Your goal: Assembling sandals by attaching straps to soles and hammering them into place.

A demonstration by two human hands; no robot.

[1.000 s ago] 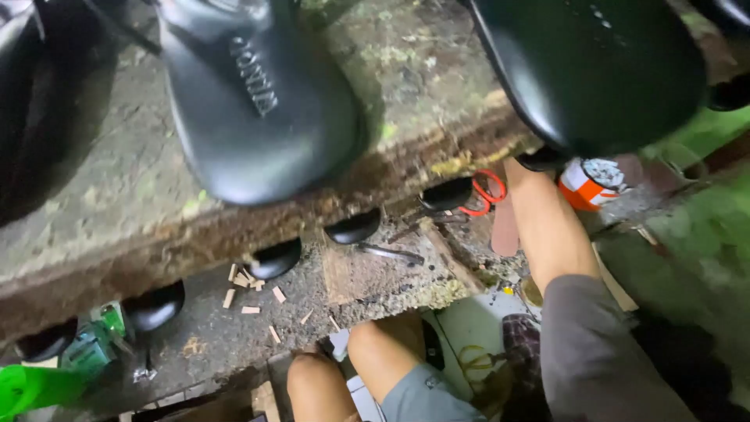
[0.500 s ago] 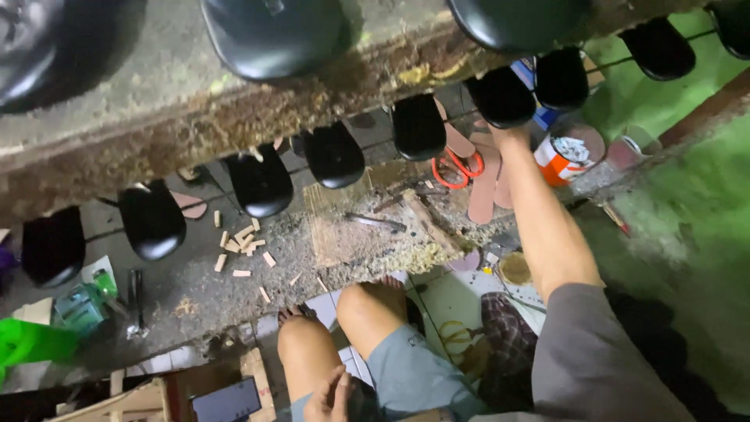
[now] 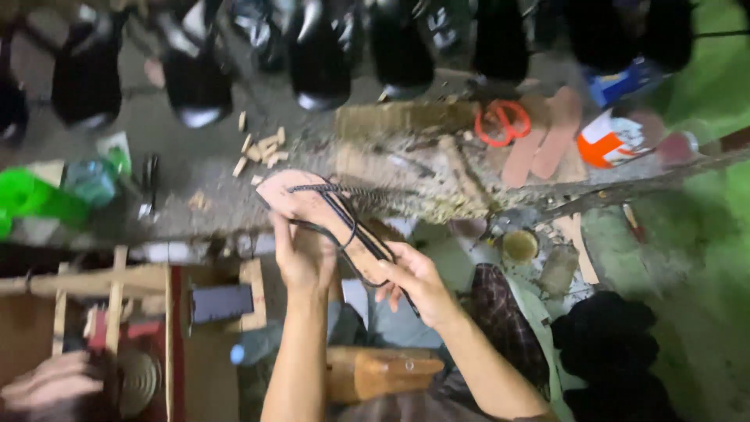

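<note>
Orange scissors (image 3: 501, 123), tin (image 3: 614, 139), wood bits (image 3: 260, 149).

Single head view, looking steeply down, close over workbench (image 3: 195, 156).

Open grey floor (image 3: 180, 168) just left of the sandal (image 3: 328, 215), between it and the dark tool (image 3: 148, 187). Blocked above by scattered wood chips (image 3: 258, 148), then by the row of black shoe forms (image 3: 320, 55) hanging across the top. Cluttered right of the sandal: rough worn board (image 3: 422, 168), orange scissors (image 3: 501, 121), two flat soles (image 3: 547, 141), orange-and-white can (image 3: 613, 139). Hemmed in lower right by a small round tin (image 3: 519, 246) and a black heap (image 3: 609, 344). Closed off lower left by a wooden frame (image 3: 117, 289) and dark phone (image 3: 223, 302). Green bottle (image 3: 35, 199) at far left. Below the sandal, space taken up by left hand (image 3: 305, 258), right hand (image 3: 418, 277) and a wooden block (image 3: 379, 371).
</note>
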